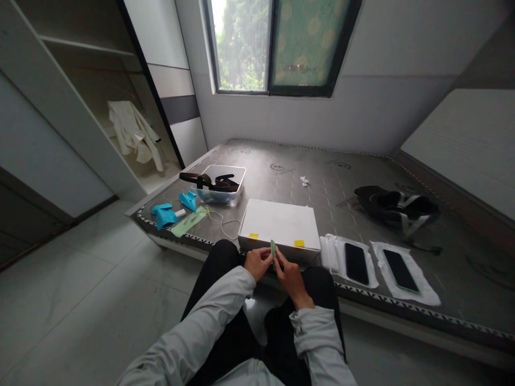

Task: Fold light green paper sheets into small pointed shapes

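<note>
While the person sits at the edge of a bare grey mattress, both hands meet just above the knees. The left hand and the right hand each pinch the same small, thin green strip, which stands nearly upright between the fingertips, just in front of a flat white cardboard box marked with two yellow tape tabs. The step in hand looks like peeling or separating this strip, perhaps a pull tab or a small packet; it is too small to tell which.

To the right of the box, two dark phones lie side by side on the mattress, the nearer phone and the farther phone, each on a white wrapper. To the left sit a clear plastic tub holding a dark strap, some bright blue scraps, and a thin white cable. A black bundle of gear rests farther back on the right.

The next move likely calls for a fine, steady pull, the fingertips drawing apart without tearing the strip.
</note>
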`<state>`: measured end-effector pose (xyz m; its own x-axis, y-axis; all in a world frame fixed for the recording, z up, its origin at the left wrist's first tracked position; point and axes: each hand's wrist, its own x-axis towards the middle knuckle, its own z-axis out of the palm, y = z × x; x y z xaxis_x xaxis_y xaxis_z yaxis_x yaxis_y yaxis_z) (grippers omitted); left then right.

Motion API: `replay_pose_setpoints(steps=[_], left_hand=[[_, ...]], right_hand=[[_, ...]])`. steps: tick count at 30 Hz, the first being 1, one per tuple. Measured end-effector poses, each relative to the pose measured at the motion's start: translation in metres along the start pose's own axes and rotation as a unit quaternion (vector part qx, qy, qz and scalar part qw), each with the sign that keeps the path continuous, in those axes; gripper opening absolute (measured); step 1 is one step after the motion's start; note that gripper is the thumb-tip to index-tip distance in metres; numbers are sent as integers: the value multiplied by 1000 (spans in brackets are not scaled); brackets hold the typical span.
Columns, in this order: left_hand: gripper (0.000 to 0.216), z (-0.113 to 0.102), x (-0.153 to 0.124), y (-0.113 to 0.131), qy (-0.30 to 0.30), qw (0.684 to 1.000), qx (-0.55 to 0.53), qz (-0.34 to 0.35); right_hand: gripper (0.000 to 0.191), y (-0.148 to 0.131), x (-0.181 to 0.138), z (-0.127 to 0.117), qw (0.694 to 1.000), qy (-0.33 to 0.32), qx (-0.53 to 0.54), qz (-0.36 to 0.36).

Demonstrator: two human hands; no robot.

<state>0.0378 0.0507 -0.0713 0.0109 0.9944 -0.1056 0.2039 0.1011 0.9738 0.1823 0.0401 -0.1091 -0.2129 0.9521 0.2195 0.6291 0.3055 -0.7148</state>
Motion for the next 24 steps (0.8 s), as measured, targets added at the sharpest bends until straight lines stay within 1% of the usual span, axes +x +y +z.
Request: replay_pose_setpoints(steps=[3,9,15,17,19,21,24], left_hand=[[31,0,-1,1,3,1000,21,5],[31,-1,0,-2,10,997,77,17],[26,2,-3,-3,17,993,108,34],[27,3,-4,-2,4,991,123,50],[27,4,-5,-2,-4,989,137,61],[24,5,-6,-2,5,988,141,63],[22,7,-6,-3,35,988,136,60]], right_hand=[[48,2,0,2,999,4,-42,-3],[45,0,1,1,998,4,-55,-5],[53,-4,-1,4,997,5,-83,7],[53,-6,-1,4,997,15,-74,29],[48,-7,0,3,997,38,-46,57],[42,-7,1,1,995,62,-20,78],[37,-7,1,-2,993,77,-2,84]])
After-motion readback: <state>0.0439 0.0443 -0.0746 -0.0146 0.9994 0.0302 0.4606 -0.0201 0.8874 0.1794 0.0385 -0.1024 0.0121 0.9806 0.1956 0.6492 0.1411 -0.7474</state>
